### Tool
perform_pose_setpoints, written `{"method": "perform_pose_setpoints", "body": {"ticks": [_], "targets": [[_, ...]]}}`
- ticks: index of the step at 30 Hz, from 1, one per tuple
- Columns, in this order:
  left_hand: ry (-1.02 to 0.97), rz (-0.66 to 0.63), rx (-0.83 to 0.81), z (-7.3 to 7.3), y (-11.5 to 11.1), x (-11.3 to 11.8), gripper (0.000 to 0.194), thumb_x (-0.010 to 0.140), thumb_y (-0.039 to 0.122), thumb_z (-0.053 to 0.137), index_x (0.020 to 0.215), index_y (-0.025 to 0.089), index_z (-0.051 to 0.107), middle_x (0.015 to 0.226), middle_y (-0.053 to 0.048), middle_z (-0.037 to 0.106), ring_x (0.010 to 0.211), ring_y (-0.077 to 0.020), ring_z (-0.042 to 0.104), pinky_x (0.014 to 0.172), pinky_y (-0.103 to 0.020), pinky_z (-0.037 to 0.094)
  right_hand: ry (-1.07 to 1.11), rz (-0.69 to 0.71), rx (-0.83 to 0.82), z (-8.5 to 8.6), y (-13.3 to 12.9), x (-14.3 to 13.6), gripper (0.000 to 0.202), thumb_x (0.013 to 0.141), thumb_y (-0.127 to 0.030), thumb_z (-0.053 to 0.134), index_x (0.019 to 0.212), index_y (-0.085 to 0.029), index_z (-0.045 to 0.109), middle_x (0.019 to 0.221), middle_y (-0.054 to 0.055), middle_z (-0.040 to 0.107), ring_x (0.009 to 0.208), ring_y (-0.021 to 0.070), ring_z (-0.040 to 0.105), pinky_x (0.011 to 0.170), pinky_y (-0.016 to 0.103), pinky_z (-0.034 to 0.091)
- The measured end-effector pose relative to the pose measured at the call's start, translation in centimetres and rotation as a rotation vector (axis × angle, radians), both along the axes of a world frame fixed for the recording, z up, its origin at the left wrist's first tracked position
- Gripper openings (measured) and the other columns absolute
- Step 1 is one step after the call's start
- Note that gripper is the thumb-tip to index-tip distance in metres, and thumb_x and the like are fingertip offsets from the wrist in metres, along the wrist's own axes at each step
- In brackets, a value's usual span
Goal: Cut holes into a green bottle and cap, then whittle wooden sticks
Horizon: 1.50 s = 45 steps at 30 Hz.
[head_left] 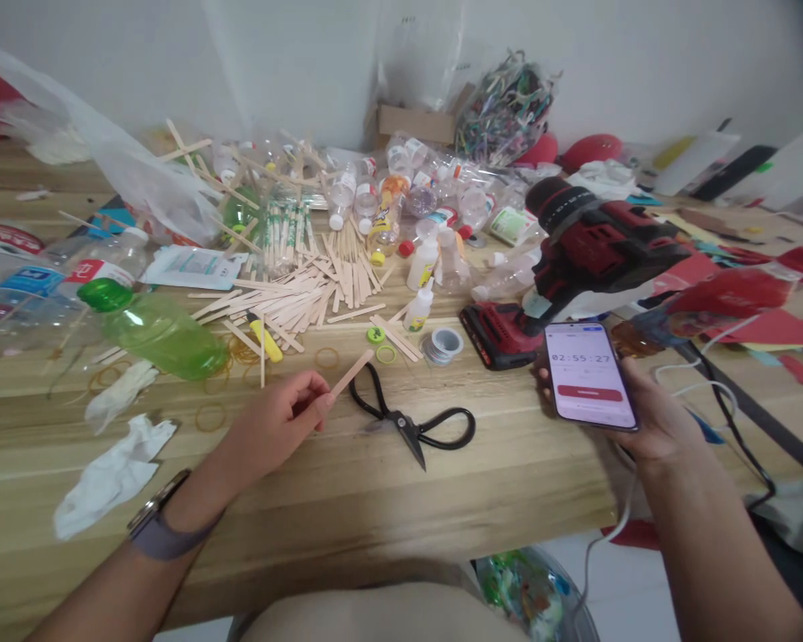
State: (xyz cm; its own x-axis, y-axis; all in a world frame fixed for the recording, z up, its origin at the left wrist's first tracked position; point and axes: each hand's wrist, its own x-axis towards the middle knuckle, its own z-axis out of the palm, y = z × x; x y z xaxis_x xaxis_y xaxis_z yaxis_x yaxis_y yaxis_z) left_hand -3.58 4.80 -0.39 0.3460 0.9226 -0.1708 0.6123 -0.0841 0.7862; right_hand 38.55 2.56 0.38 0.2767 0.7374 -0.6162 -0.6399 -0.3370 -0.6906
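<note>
At the near middle of the table (509, 504), your left hand (277, 419) held 1 wooden stick (353, 374) pinched between thumb and forefinger, the other fingers curled in beneath. The stick's long axis slanted from your fingertips toward the far right, most of its length free beyond the grip. Its free end reached to the far loop of the black scissors (401, 423); whether stick and loop touched, you could not tell from this view.

The scissors lay flat just to the right of your left fingers, with no hand on them. Their 2 handle loops were spread, 1 toward the far left beside the stick and 1 toward the right, while a dark blade pointed near and slightly right. Your left hand was clearly the nearer of the 2 to them.

Well apart on the right, your right hand (662, 415) was closed around a phone (585, 374), its screen turned up toward you and reading 02:55:27. The red and black drill (595, 259) stood just beyond the phone. Beyond your left hand spread the heap of loose sticks (294, 299), with a yellow marker (266, 340) at its near edge and a green bottle (164, 339) to the left.
</note>
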Motion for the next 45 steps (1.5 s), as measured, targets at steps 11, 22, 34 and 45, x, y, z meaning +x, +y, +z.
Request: {"method": "perform_pose_setpoints", "body": {"ticks": [11,22,34,45], "targets": [[0.025,0.001,0.005,0.3,0.0,0.0,0.029,0.088,0.047,0.044,0.080,0.022,0.053,0.062,0.005,0.058,0.055,-0.0131,0.051,0.054,-0.025,0.037,-0.069,0.074,0.139,-1.0,-0.2,0.1,0.054,0.099,-0.046,0.020,0.128,-0.016,0.054,0.109,0.022,0.065,0.087,0.0341,0.068,0.066,0.052,0.057],[0.051,-0.009,0.034,0.6,-0.1,0.1,0.030,0.088,0.048,0.043,0.079,0.022,0.053,0.061,0.005,0.058,0.052,-0.0126,0.049,0.052,-0.025,0.035,-0.041,0.065,-0.020,0.4,0.0,-0.8,0.057,0.099,-0.047,0.013,0.130,-0.023,0.054,0.111,0.016,0.066,0.088,0.0286,0.068,0.070,0.047,0.058],[0.042,-0.010,0.007,0.2,-0.1,0.1,0.031,0.088,0.049,0.043,0.079,0.022,0.053,0.060,0.005,0.058,0.053,-0.0135,0.051,0.052,-0.025,0.036,-0.325,0.026,-0.192,-0.8,0.3,1.2,0.032,0.098,-0.037,0.037,0.099,-0.019,0.063,0.083,0.010,0.069,0.061,0.0231,0.067,0.051,0.033,0.056],[0.069,-0.008,-0.003,0.0,0.0,-0.1,0.033,0.086,0.053,0.043,0.083,0.022,0.052,0.062,0.003,0.061,0.057,-0.0160,0.054,0.057,-0.027,0.039,-0.504,0.152,0.043,0.0,-2.1,0.6,0.104,0.057,0.016,0.059,0.148,-0.026,0.030,0.102,0.006,0.069,0.080,0.0203,0.069,0.059,0.022,0.058]]}}
